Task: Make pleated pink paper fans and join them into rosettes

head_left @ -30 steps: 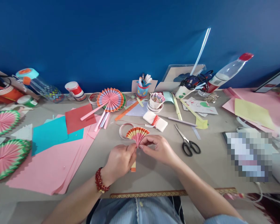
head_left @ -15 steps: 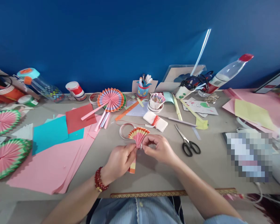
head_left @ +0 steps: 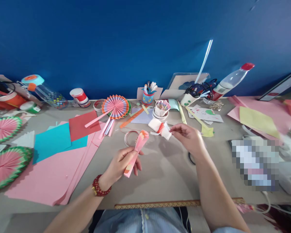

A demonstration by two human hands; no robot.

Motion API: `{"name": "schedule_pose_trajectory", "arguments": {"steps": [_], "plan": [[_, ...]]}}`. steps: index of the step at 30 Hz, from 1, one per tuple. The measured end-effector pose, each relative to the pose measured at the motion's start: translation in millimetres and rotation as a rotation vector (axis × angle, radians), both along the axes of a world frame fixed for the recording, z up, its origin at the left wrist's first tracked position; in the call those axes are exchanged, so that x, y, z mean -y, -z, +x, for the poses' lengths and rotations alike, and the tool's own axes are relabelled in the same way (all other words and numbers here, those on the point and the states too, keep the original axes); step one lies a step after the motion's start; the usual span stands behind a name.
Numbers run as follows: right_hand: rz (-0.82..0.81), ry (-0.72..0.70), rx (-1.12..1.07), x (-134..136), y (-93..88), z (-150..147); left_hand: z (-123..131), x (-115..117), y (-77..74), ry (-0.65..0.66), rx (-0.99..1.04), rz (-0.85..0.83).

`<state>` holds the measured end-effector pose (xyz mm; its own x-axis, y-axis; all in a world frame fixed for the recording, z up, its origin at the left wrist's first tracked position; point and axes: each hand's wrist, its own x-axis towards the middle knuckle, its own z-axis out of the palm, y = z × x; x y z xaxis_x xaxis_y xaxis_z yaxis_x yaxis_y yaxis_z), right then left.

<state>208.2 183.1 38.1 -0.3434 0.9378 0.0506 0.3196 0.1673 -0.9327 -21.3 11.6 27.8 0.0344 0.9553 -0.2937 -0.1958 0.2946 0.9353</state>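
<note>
My left hand (head_left: 120,163) is closed around a folded strip of pleated paper (head_left: 140,142), pink with orange and yellow at its ends, held tilted above the desk. My right hand (head_left: 188,137) is raised to the right, thumb and fingertips pinched together beside a whitish scrap; whether they hold it is unclear. Just left of those fingertips lies a white bundle (head_left: 156,124) wound with red thread. A roll of tape (head_left: 131,138) rests behind the pleated paper. The scissors (head_left: 191,158) are mostly hidden by my right wrist, with part of a black handle showing.
Pink sheets (head_left: 50,181) and blue paper (head_left: 52,142) cover the left side, near green-edged paper fans (head_left: 9,166). An orange-edged paper fan (head_left: 115,106) lies at the back. A pen cup (head_left: 148,97), a paper cup (head_left: 162,108) and a tilted bottle (head_left: 230,82) stand along the wall.
The pleated paper was fanned out between both hands; now it is folded narrow in my left hand alone. My right hand has moved away to the right, over the scissors.
</note>
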Motion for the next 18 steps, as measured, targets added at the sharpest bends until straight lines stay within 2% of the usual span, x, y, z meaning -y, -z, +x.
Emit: {"name": "schedule_pose_trajectory", "arguments": {"steps": [2, 4, 6, 10, 12, 18], "plan": [[0.240, 0.015, 0.321, 3.2, 1.4, -1.5, 0.2, -0.5, -1.4, -0.031, 0.032, -0.006], [0.395, -0.011, 0.453, 13.2, 1.3, -8.9, 0.3, -0.8, -0.9, -0.056, 0.043, -0.005], [0.547, -0.081, 0.363, 28.6, -0.7, -20.5, 0.6, -1.2, 1.0, -0.084, 0.053, 0.000], [0.770, -0.495, 0.000, 66.5, -4.5, -45.0, 2.3, -2.5, 2.4, -0.151, 0.048, 0.041], [0.823, -0.607, -0.065, 82.7, -3.9, -53.4, 3.9, -3.2, 0.6, -0.194, -0.008, 0.084], [0.980, -0.573, 0.003, 102.7, 1.0, -62.2, 9.4, -3.7, 0.8, -0.253, -0.053, 0.120]]}}
